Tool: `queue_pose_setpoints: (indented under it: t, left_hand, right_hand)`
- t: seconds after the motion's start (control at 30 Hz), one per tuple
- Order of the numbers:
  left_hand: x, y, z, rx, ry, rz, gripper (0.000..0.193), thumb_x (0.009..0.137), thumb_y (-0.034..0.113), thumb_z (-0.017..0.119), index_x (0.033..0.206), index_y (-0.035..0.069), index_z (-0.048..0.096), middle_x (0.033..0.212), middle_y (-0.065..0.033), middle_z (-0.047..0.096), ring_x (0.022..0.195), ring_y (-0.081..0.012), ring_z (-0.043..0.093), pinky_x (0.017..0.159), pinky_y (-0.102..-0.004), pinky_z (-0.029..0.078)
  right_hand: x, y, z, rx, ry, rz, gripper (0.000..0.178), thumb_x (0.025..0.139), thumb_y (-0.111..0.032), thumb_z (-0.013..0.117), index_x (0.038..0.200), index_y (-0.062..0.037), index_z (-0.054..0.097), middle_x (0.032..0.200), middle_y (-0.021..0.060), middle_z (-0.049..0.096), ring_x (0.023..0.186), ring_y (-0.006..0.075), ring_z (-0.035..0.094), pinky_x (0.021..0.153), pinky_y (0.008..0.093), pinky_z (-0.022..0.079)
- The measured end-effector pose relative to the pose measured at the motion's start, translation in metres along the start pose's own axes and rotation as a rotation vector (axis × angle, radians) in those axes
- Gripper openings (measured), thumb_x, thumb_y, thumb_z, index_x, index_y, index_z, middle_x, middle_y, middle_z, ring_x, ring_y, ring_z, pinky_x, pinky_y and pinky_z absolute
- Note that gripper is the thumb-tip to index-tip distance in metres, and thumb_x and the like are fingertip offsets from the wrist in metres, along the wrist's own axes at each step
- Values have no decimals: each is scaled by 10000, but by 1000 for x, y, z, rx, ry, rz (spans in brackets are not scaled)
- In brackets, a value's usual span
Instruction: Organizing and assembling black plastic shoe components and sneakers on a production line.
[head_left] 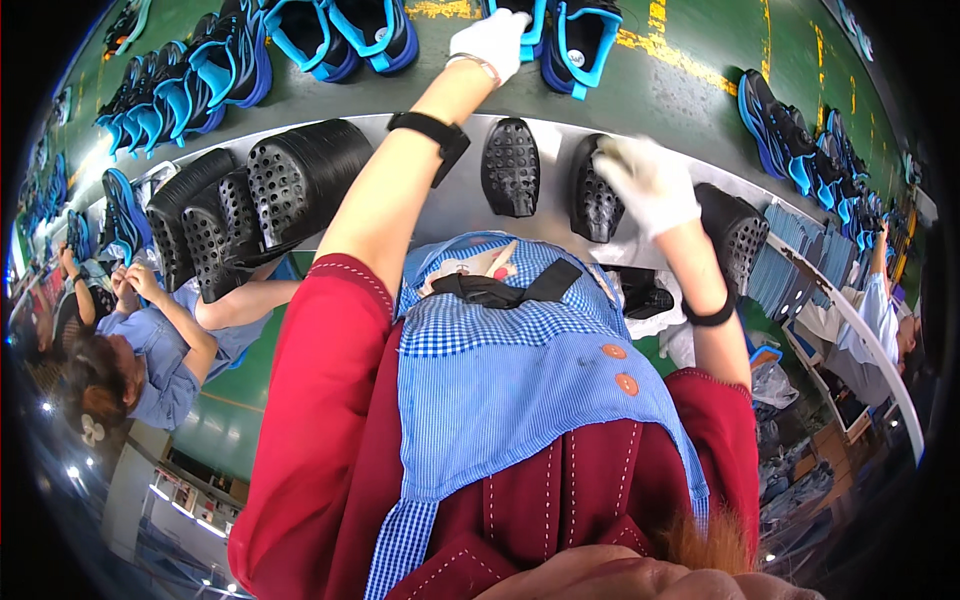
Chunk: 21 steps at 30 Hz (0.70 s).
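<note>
My left hand (490, 45), in a white glove, reaches to the far side and grips the bright-blue collar of a black and blue sneaker (535, 28). Just right of that sneaker stands another sneaker (582, 45), its opening toward me. My right hand (650, 185), also gloved in white, is smeared by motion. It overlaps the upper right of a black shoe-shaped insert (597, 200) with round holes or dimples; whether it grips the insert is unclear. A second black insert (510, 168) lies to its left on the metal ledge (450, 205).
Nested black inserts (305, 185) pile up at left, with more (735, 235) at right. Sneakers line the green surface (690, 40), including a row at left (190, 85) and one at right (800, 140). A person (170, 340) in blue sits at left; blue-grey sheets (800, 260) stand at right.
</note>
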<state>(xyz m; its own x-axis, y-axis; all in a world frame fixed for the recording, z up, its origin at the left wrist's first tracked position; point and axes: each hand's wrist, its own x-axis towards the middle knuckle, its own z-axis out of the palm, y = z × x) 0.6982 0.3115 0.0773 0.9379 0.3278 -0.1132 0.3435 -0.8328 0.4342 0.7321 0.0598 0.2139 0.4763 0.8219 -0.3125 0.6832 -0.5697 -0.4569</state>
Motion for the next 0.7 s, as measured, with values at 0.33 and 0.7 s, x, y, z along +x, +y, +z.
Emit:
queue_pose_setpoints:
  t: [0.33, 0.7]
  left_hand:
    - [-92, 49, -30, -147, 383, 140, 484, 824, 180, 611, 1293, 155, 490, 1217, -106, 534, 1043, -297, 573, 866, -373, 499]
    - [-127, 78, -32, -631, 22, -63, 437, 866, 218, 641, 1275, 101, 540, 1166, -115, 574, 898, -201, 637, 814, -320, 515]
  right_hand:
    - [-93, 30, 69, -39, 158, 37, 629, 626, -210, 782, 1183, -43, 543, 1178, 137, 557, 1067, 320, 553, 918, 380, 463]
    - [-86, 23, 23, 139, 26, 30, 642, 570, -172, 806, 1131, -21, 534, 1101, 161, 554, 977, 297, 570, 872, 370, 478]
